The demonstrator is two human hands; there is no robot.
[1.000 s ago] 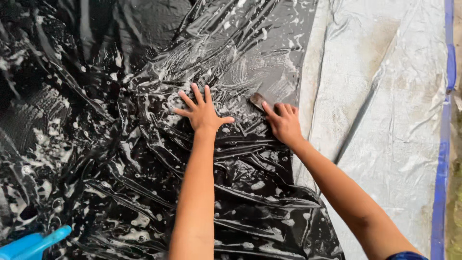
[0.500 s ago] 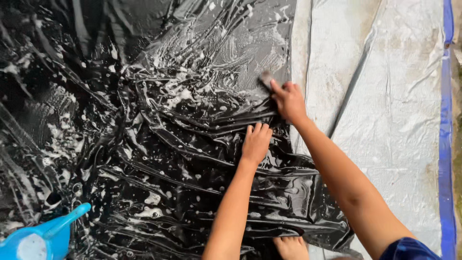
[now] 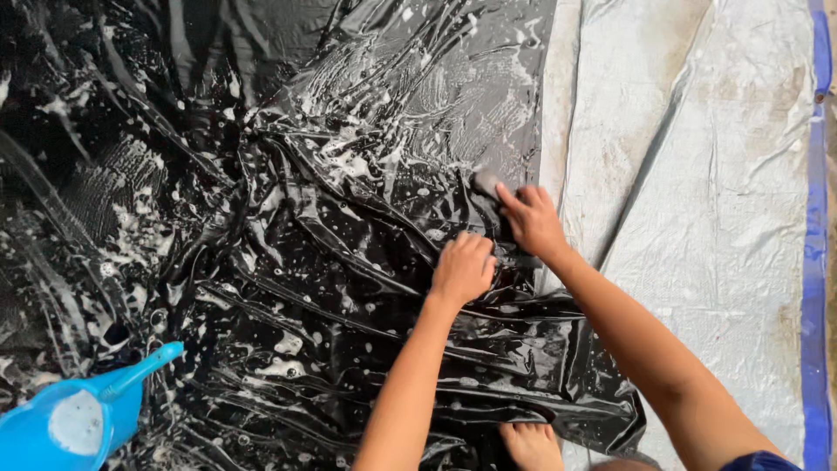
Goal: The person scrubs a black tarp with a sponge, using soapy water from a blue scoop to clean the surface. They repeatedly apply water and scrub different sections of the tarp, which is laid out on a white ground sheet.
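A large, crumpled black plastic sheet [image 3: 288,218] lies spread out, wet and streaked with white soap foam. My left hand [image 3: 462,269] is curled and grips a fold of the sheet near its right edge. Just up and to the right, my right hand [image 3: 534,220] presses a small dark scrubbing pad [image 3: 485,183] against the sheet. Most of the pad is covered by my fingers. Both forearms reach in from the lower right.
A grey tarp [image 3: 697,192] with a blue border [image 3: 816,262] lies under the black sheet on the right. A blue plastic scoop [image 3: 83,419] with a long handle sits at the lower left. My bare foot [image 3: 530,443] rests on the sheet's lower edge.
My left hand went from flat with spread fingers to a curled grip lower on the sheet. My right hand kept scrubbing with the pad. The view shifted, showing the scoop and my foot.
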